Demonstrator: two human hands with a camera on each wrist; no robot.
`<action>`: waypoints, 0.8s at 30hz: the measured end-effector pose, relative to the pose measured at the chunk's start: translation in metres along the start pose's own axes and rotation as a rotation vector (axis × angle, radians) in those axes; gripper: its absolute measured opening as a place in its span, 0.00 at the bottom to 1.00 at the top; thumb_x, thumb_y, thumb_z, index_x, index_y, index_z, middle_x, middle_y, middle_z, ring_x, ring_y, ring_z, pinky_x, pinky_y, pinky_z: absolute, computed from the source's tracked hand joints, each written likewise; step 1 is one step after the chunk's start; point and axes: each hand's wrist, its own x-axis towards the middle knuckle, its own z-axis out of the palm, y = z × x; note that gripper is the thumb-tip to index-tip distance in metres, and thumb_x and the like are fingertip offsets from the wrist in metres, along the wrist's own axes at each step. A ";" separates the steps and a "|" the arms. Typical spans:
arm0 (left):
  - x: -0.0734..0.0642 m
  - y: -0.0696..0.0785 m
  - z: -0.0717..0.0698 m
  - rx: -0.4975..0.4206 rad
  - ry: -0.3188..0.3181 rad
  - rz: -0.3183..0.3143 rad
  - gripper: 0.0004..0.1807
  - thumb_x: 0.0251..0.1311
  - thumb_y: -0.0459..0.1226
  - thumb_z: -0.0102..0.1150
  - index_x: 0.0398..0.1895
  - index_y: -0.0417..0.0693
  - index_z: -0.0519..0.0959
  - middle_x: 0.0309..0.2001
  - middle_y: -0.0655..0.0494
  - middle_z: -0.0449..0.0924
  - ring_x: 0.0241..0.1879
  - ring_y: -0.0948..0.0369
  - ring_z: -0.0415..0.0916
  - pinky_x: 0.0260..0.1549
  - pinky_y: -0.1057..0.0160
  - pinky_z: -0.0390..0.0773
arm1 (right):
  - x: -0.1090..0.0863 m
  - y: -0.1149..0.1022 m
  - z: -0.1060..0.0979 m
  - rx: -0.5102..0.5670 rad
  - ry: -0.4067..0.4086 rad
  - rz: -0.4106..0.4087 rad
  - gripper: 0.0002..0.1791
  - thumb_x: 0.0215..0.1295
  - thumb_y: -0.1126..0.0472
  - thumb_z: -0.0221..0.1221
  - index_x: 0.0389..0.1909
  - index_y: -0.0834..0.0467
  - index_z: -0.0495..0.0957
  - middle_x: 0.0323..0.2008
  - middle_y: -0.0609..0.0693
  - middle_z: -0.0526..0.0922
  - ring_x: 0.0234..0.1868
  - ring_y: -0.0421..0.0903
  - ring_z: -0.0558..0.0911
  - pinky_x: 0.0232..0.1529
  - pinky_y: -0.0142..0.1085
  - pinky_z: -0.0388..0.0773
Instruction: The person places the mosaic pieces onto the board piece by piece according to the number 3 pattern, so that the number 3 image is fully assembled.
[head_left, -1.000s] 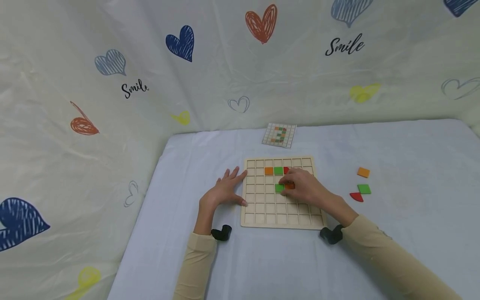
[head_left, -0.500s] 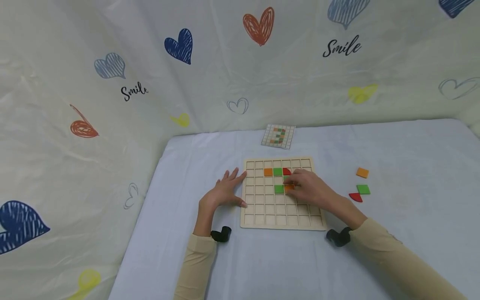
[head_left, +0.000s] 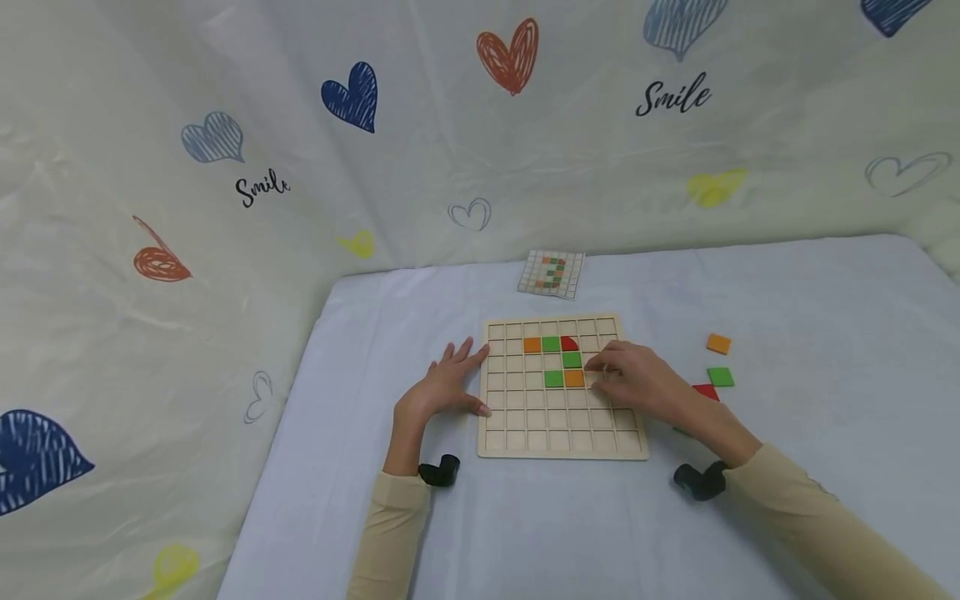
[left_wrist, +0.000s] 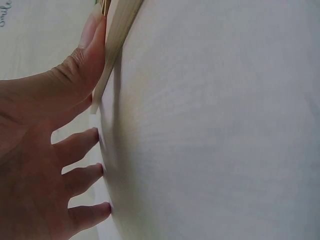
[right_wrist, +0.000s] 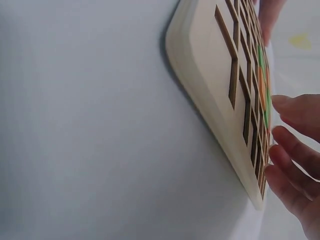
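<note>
A wooden grid board [head_left: 562, 455] lies on the table. Set in its cells are an orange tile [head_left: 532, 345], a green tile [head_left: 551, 344], a red quarter-round tile [head_left: 569, 343], a second green tile [head_left: 572, 359], and lower down another green tile [head_left: 553, 379] beside an orange one. My left hand [head_left: 442, 385] is spread at the board's left side, thumb and index finger against its edge; in the left wrist view the thumb [left_wrist: 90, 55] lies along that edge. Over the right-hand cells is my right hand [head_left: 645, 379], fingers loosely bent, nothing between them in the right wrist view.
Loose on the cloth to the right are an orange tile [head_left: 718, 343], a green tile [head_left: 721, 377] and a red piece [head_left: 707, 391] partly behind my right wrist. A printed pattern card [head_left: 551, 275] lies behind the board. A heart-printed curtain [head_left: 420, 167] hangs at the back.
My right hand has drawn back to the right from the orange tile, leaving it in its cell and uncovering the red and green tiles above. The left hand keeps its place on the board's edge.
</note>
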 end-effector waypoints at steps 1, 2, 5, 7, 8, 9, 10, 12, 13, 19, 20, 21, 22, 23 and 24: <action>0.000 0.000 0.000 0.002 0.000 -0.001 0.59 0.51 0.42 0.80 0.83 0.57 0.53 0.85 0.50 0.39 0.83 0.44 0.29 0.79 0.37 0.38 | -0.002 0.001 -0.001 0.000 0.002 0.001 0.12 0.60 0.67 0.69 0.46 0.61 0.88 0.40 0.51 0.85 0.39 0.47 0.80 0.42 0.41 0.81; 0.000 0.000 0.001 0.003 0.001 -0.001 0.59 0.51 0.42 0.80 0.83 0.57 0.54 0.85 0.50 0.39 0.83 0.44 0.29 0.79 0.37 0.38 | -0.004 0.002 -0.002 -0.003 0.002 0.004 0.12 0.60 0.67 0.69 0.46 0.61 0.88 0.40 0.52 0.85 0.39 0.47 0.79 0.42 0.42 0.81; 0.001 -0.001 0.001 0.009 0.002 -0.003 0.59 0.50 0.42 0.80 0.83 0.57 0.53 0.85 0.50 0.39 0.83 0.44 0.29 0.79 0.37 0.38 | -0.010 0.006 -0.005 -0.012 0.015 0.003 0.12 0.60 0.67 0.69 0.46 0.61 0.88 0.42 0.52 0.86 0.39 0.47 0.79 0.41 0.41 0.81; 0.001 -0.002 0.002 0.010 0.002 -0.002 0.59 0.50 0.43 0.80 0.83 0.57 0.53 0.85 0.50 0.39 0.83 0.44 0.29 0.79 0.37 0.38 | -0.014 0.009 -0.006 -0.020 0.024 -0.012 0.13 0.60 0.68 0.69 0.46 0.61 0.88 0.42 0.52 0.86 0.38 0.46 0.79 0.40 0.40 0.81; 0.001 -0.002 0.002 0.010 0.002 -0.001 0.59 0.51 0.43 0.80 0.83 0.57 0.53 0.85 0.50 0.39 0.83 0.44 0.30 0.79 0.37 0.38 | -0.017 0.011 -0.007 -0.024 0.027 -0.017 0.12 0.60 0.68 0.69 0.46 0.61 0.88 0.42 0.52 0.86 0.38 0.46 0.80 0.40 0.40 0.81; 0.001 -0.002 0.002 0.011 0.001 -0.001 0.59 0.51 0.43 0.80 0.83 0.57 0.53 0.85 0.50 0.39 0.83 0.44 0.29 0.79 0.37 0.38 | -0.019 0.013 -0.008 -0.029 0.031 -0.023 0.12 0.60 0.68 0.69 0.46 0.62 0.88 0.41 0.51 0.86 0.38 0.46 0.80 0.39 0.40 0.81; 0.001 -0.002 0.002 0.011 -0.001 -0.002 0.59 0.51 0.43 0.80 0.83 0.57 0.53 0.85 0.50 0.39 0.83 0.45 0.29 0.79 0.37 0.38 | -0.021 0.014 -0.009 -0.035 0.035 -0.032 0.12 0.59 0.68 0.70 0.46 0.62 0.88 0.41 0.51 0.86 0.39 0.46 0.81 0.40 0.40 0.81; 0.001 -0.001 0.002 0.012 -0.001 -0.002 0.59 0.51 0.43 0.80 0.83 0.57 0.53 0.85 0.50 0.39 0.83 0.45 0.29 0.79 0.37 0.38 | -0.025 0.017 -0.011 -0.044 0.042 -0.037 0.12 0.59 0.68 0.70 0.45 0.62 0.88 0.41 0.51 0.87 0.39 0.47 0.82 0.39 0.41 0.82; 0.001 -0.001 0.001 0.011 -0.001 -0.004 0.59 0.51 0.43 0.80 0.83 0.57 0.53 0.85 0.50 0.39 0.83 0.45 0.29 0.79 0.37 0.38 | -0.027 0.018 -0.012 -0.049 0.044 -0.035 0.12 0.59 0.68 0.71 0.45 0.62 0.88 0.40 0.51 0.87 0.39 0.47 0.82 0.40 0.41 0.82; 0.002 -0.001 0.002 0.011 0.002 -0.019 0.59 0.50 0.43 0.80 0.83 0.58 0.53 0.85 0.51 0.39 0.83 0.46 0.29 0.79 0.37 0.37 | -0.039 0.025 -0.016 -0.061 0.066 -0.025 0.13 0.57 0.69 0.72 0.44 0.62 0.88 0.38 0.49 0.86 0.38 0.47 0.82 0.37 0.39 0.82; 0.002 -0.001 0.002 0.011 0.003 -0.021 0.59 0.50 0.43 0.80 0.83 0.58 0.53 0.85 0.51 0.39 0.83 0.46 0.29 0.79 0.37 0.37 | -0.041 0.026 -0.016 -0.061 0.070 -0.026 0.13 0.57 0.70 0.72 0.44 0.62 0.88 0.38 0.49 0.86 0.38 0.47 0.82 0.36 0.38 0.82; 0.001 0.000 0.002 0.010 0.002 -0.023 0.59 0.50 0.43 0.80 0.83 0.58 0.53 0.85 0.51 0.39 0.83 0.46 0.29 0.79 0.37 0.37 | -0.043 0.027 -0.017 -0.064 0.072 -0.023 0.13 0.56 0.70 0.72 0.43 0.62 0.88 0.37 0.48 0.86 0.37 0.46 0.82 0.36 0.37 0.81; 0.001 0.000 0.002 0.009 0.002 -0.026 0.59 0.51 0.43 0.80 0.84 0.58 0.53 0.85 0.51 0.39 0.83 0.46 0.28 0.79 0.38 0.37 | -0.046 0.029 -0.018 -0.066 0.072 -0.022 0.13 0.56 0.70 0.72 0.43 0.62 0.88 0.37 0.48 0.86 0.37 0.45 0.82 0.35 0.35 0.81; 0.001 0.000 0.001 0.008 0.001 -0.029 0.59 0.51 0.43 0.80 0.84 0.59 0.53 0.85 0.51 0.39 0.83 0.47 0.28 0.79 0.38 0.37 | -0.048 0.030 -0.018 -0.069 0.071 -0.020 0.13 0.55 0.70 0.72 0.43 0.63 0.88 0.36 0.48 0.85 0.36 0.45 0.81 0.34 0.35 0.80; 0.001 0.000 0.001 0.011 0.000 -0.030 0.59 0.51 0.43 0.80 0.84 0.59 0.52 0.85 0.51 0.39 0.83 0.47 0.28 0.79 0.38 0.37 | -0.050 0.031 -0.019 -0.074 0.070 -0.018 0.13 0.55 0.70 0.72 0.43 0.62 0.88 0.36 0.48 0.85 0.36 0.45 0.81 0.34 0.34 0.80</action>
